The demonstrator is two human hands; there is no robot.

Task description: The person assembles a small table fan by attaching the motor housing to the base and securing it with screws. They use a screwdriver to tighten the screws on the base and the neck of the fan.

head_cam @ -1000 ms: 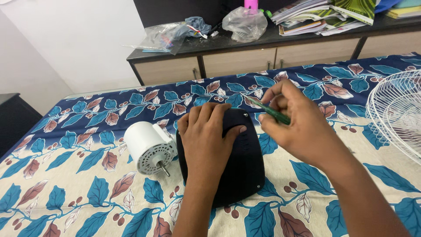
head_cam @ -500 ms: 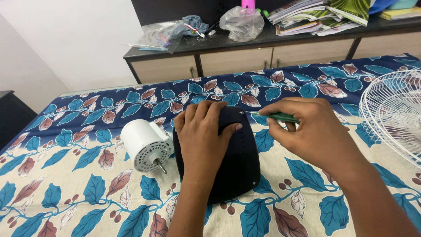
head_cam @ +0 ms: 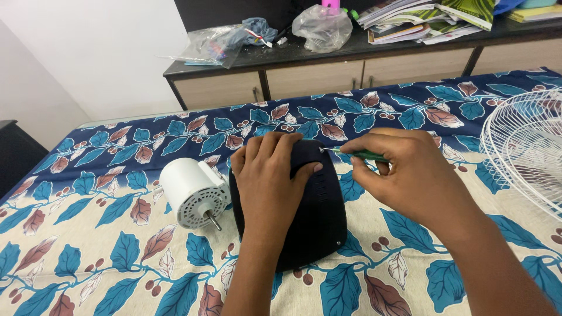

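A dark, rounded plastic fan housing (head_cam: pixel 319 216) lies on the leaf-patterned bedsheet (head_cam: pixel 99 251). My left hand (head_cam: pixel 269 178) presses flat on top of it, fingers spread over its far end. In my right hand (head_cam: pixel 410 175) I hold a green-handled screwdriver (head_cam: pixel 357 154); its metal tip touches the housing's upper right corner. Just left of the housing sits a white cylindrical fan motor (head_cam: pixel 190 193) with its shaft pointing toward me.
A white wire fan guard (head_cam: pixel 524 149) lies at the right edge of the sheet. Behind stands a low dark-topped cabinet (head_cam: pixel 304 76) carrying plastic bags and stacked books and papers. A dark piece of furniture (head_cam: pixel 14 155) sits at the far left.
My right hand has lowered and swung the screwdriver from a tilted pose above the housing to nearly level, with its tip now at the housing's upper right corner. The left hand stays put.
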